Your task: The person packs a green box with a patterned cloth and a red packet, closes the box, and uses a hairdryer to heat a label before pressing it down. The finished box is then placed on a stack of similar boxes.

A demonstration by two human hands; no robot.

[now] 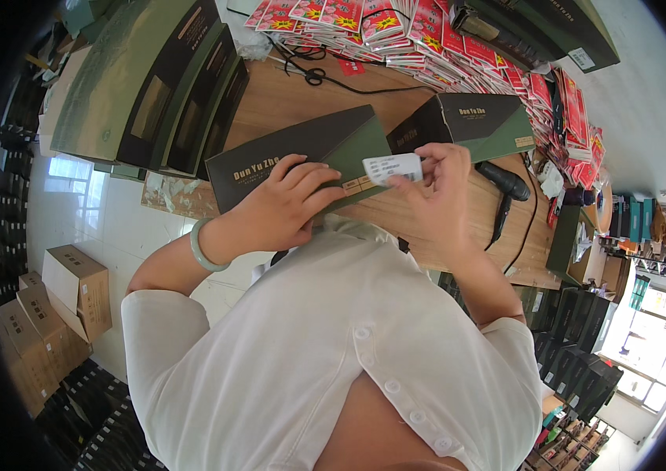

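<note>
A long black and green box (309, 149) lies slanted on the wooden table in front of me. My left hand (282, 204) is on its near side, fingers bent over the printed face and the thumb at the near edge. A pale green bangle (201, 245) circles that wrist. Between the thumb and fingers of my right hand (437, 184) is a white printed label (393, 169), held just above the right end of the box. A small pale printed strip (358, 185) shows on the box between the two hands. Behind my right hand stands another black and green box (474, 124).
Large green boxes (140, 86) are stacked at the left. Red printed packets (427, 39) pile up along the far side, near scissors (315, 76) and a black cable. A black hair dryer (503, 182) lies right on the table (380, 216). Brown cartons (78, 286) stand on the floor.
</note>
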